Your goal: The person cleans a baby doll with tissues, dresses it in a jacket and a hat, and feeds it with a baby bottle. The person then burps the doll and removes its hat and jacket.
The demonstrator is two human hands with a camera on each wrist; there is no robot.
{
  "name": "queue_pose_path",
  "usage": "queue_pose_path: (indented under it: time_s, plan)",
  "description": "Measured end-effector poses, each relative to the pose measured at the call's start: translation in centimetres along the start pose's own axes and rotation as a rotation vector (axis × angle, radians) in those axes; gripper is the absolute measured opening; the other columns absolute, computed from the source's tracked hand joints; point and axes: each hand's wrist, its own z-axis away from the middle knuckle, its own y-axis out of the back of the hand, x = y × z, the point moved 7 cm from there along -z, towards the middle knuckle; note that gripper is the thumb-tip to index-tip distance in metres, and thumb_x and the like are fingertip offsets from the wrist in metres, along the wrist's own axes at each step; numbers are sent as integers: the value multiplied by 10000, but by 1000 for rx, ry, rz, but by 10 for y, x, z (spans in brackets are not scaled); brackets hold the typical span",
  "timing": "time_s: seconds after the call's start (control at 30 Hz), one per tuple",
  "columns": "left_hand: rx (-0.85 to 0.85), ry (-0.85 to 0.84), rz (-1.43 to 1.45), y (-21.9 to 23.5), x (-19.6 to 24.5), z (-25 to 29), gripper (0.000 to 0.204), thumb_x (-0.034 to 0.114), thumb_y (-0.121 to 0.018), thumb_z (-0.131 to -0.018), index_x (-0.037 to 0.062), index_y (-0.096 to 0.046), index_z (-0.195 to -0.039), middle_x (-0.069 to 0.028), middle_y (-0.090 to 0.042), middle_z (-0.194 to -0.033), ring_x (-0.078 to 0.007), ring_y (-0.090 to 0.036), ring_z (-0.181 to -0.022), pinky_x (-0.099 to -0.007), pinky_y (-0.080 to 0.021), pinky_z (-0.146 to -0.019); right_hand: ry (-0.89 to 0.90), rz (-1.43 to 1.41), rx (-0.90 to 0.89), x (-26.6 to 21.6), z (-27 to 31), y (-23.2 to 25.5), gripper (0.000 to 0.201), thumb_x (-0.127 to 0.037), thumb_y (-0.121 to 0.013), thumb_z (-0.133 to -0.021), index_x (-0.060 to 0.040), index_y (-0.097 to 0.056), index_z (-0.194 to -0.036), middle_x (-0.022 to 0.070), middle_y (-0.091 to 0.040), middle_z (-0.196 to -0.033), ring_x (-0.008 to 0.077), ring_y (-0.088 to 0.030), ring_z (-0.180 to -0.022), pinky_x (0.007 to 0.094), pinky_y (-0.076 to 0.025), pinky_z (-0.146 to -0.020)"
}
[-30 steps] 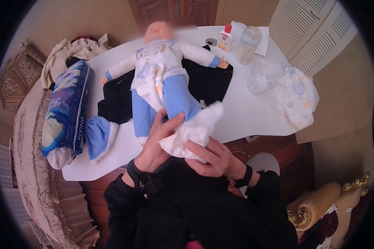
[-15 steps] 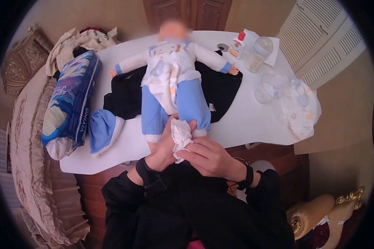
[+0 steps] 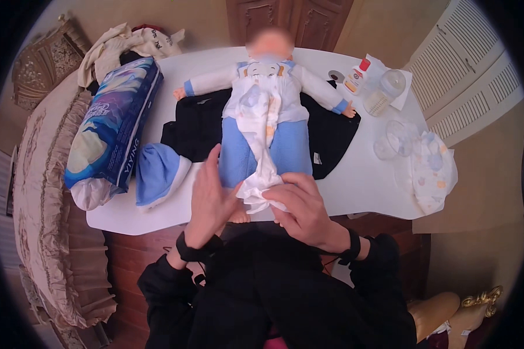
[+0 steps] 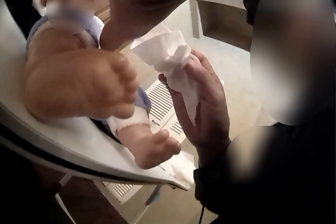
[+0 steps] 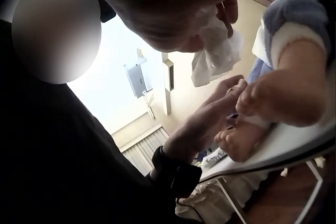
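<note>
My right hand (image 3: 305,210) pinches a crumpled white tissue (image 3: 256,192) in front of the doll's legs. Fingers extended and thumb spread, my left hand (image 3: 208,200) stands beside the tissue, its thumb close to the edge. Behind them a baby doll (image 3: 297,142) lies on its back in blue trousers and a white top. A white printed diaper (image 3: 266,116) runs over its belly, its lower end overlapped by the tissue in the head view. Both bare doll feet stick out toward me, one foot (image 4: 84,85) large in the left wrist view.
On the white table (image 3: 355,189), a blue diaper pack (image 3: 113,128) and a blue cap (image 3: 157,174) lie left. At right are a lotion bottle (image 3: 357,78), a feeding bottle (image 3: 384,96), a clear cup (image 3: 392,142) and another diaper (image 3: 434,174). Black cloth (image 3: 201,125) lies under the doll.
My left hand has come away from the tissue toward the left, its fingers straightening. The right hand keeps hold of the tissue, now lower and more bunched than a second ago.
</note>
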Motion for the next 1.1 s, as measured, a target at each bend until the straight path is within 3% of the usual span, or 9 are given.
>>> queue_pose_path:
  time_s: [0.03, 0.3, 0.4, 0.43, 0.57, 0.77, 0.93, 1.03, 1.1]
  plan:
    - [-196, 291, 135, -15, -17, 4, 683, 228, -681, -770, 75, -328, -1333, -216, -593, -952, -360, -600, -788, -406, -470, -705, 21, -10, -15, -1, 0, -5, 310, -10, -661, -685, -37, -606, -989, 91, -603, -984, 291, -536, -977, 417, -418, -839]
    - [-302, 695, 859, -23, -37, -13, 737, 218, -712, -718, 8, -332, -1313, -141, -549, -1093, -200, -542, -978, -309, -452, -829, 467, 39, -239, -42, -9, -42, 147, -100, -608, -687, 3, -568, -784, 135, -560, -1188, 288, -546, -1084, 369, -493, -868]
    - [-352, 717, 832, -28, -37, -8, 715, 198, -699, -732, 8, -329, -1314, -125, -550, -1068, -192, -531, -981, -313, -446, -838, 458, 111, -284, -34, -4, -51, 152, -100, -617, -687, 7, -566, -783, 131, -562, -1188, 286, -571, -1046, 340, -518, -811]
    - [-315, 710, 797, -29, -39, -6, 576, 120, -644, -775, 14, -387, -1279, -67, -549, -1047, -120, -523, -789, -232, -436, -635, 441, 136, -281, -32, -4, -48, 152, -100, -617, -687, 7, -566, -783, 131, -562, -1188, 286, -571, -1046, 340, -518, -811]
    - [-396, 732, 963, -37, -43, 0, 619, 155, -667, -783, 13, -363, -1303, -101, -550, -1111, -168, -543, -950, -274, -449, -814, 275, -98, -164, -8, -7, -8, 258, -47, -636, -688, 1, -607, -940, 121, -590, -1139, 291, -600, -918, 352, -506, -770]
    - [-376, 554, 710, -30, -38, -1, 734, 213, -696, -780, -48, -302, -1342, -181, -493, -1205, -253, -502, -1098, -333, -414, -911, -347, 589, 574, 83, 24, 151, 322, 6, -606, -723, -37, -584, -1041, 129, -591, -986, 305, -546, -926, 381, -406, -823]
    - [-85, 152, 139, 26, 14, -25, 545, 130, -661, -770, 2, -461, -1261, -159, -536, -1118, -274, -543, -925, -335, -430, -797, -709, 948, 309, 146, 54, 205, 255, -156, -635, -773, -114, -619, -1025, 122, -603, -965, 281, -530, -910, 382, -341, -834]
    - [-145, -327, 575, 71, 82, -29, 307, 47, -616, -769, -30, -567, -1062, -165, -580, -1017, -272, -568, -879, -338, -464, -754, -1063, 729, 12, 186, 64, 204, 315, -286, -647, -794, -119, -631, -1061, 117, -620, -1030, 279, -526, -1000, 411, -308, -875]
    - [-183, -540, 1057, 96, 124, -25, 58, 16, -595, -775, -13, -585, -825, -128, -597, -834, -233, -582, -765, -328, -485, -660, -922, 822, 83, 181, 59, 205, 343, -323, -648, -799, -120, -635, -1074, 114, -613, -1081, 280, -519, -1044, 433, -290, -897]
